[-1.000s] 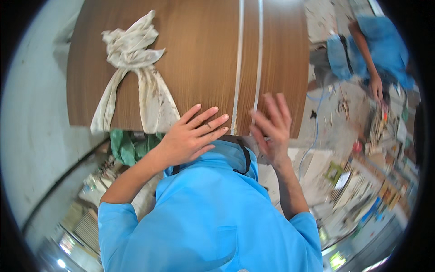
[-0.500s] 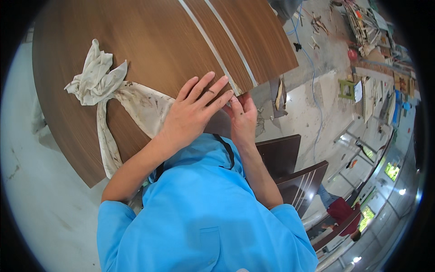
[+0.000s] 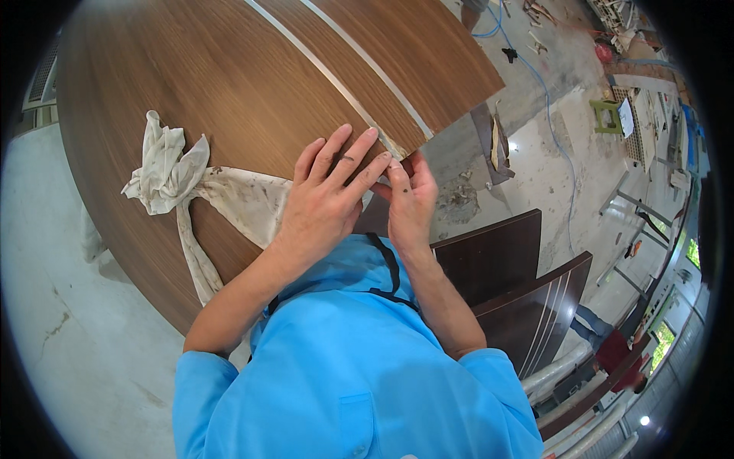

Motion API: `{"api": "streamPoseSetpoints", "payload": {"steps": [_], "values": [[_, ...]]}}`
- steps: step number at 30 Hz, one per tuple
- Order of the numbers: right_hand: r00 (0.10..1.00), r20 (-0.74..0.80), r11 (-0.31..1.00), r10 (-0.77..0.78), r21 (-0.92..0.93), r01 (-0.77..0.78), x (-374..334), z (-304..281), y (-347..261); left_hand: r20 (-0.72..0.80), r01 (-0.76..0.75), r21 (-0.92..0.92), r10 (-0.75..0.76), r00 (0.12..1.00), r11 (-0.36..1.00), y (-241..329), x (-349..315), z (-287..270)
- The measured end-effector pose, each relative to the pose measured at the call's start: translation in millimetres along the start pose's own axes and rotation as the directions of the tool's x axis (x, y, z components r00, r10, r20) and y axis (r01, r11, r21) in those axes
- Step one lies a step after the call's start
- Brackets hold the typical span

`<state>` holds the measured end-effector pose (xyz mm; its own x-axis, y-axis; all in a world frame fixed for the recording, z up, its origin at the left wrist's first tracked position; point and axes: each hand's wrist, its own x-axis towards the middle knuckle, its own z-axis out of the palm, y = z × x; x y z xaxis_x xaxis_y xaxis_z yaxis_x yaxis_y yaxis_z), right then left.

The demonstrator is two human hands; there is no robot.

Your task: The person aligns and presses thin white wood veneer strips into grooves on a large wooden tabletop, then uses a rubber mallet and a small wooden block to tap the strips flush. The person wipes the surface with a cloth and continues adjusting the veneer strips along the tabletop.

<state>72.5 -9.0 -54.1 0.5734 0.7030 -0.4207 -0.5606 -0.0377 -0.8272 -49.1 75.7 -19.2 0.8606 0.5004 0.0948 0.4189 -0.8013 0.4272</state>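
Observation:
A brown wood-grain panel (image 3: 206, 84) with two pale metallic strips spreads out before me. My left hand (image 3: 327, 187) rests on its near edge, fingers stretched out and slightly apart, the fingertips beside the end of the left strip (image 3: 329, 73). Its thumb is hidden. At that same strip end, my right hand (image 3: 411, 208) pinches the panel's edge, thumb on top and fingers curled around and below. Whether a small piece lies under the right fingertips, I cannot tell. A stained white cloth (image 3: 164, 172), knotted and twisted, lies on the panel left of my hands, one part reaching toward my left wrist.
Dark panels (image 3: 489, 256) stand at my right, one with thin light lines. A blue hose (image 3: 562, 145) runs over the floor beyond, near a green stool (image 3: 607, 116) and scattered scraps. Another person in a dark red top (image 3: 618, 358) is at the far right.
My view has shifted, so the panel, cloth and floor sit differently in it. Both hands stay at the strip end with nearly the same finger positions.

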Motion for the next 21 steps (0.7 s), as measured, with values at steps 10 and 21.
{"api": "streamPoseSetpoints", "payload": {"steps": [10,21], "values": [[0.999,0.006,0.999,0.047,-0.016,-0.047,0,-2,-6,0.005,0.014,-0.031,-0.014,1.0,0.999,-1,1,1],[0.993,0.106,0.999,0.043,-0.003,-0.043,4,-13,-10,-0.092,-0.005,-0.01,0.004,0.996,1.0,2,0,4]]}}
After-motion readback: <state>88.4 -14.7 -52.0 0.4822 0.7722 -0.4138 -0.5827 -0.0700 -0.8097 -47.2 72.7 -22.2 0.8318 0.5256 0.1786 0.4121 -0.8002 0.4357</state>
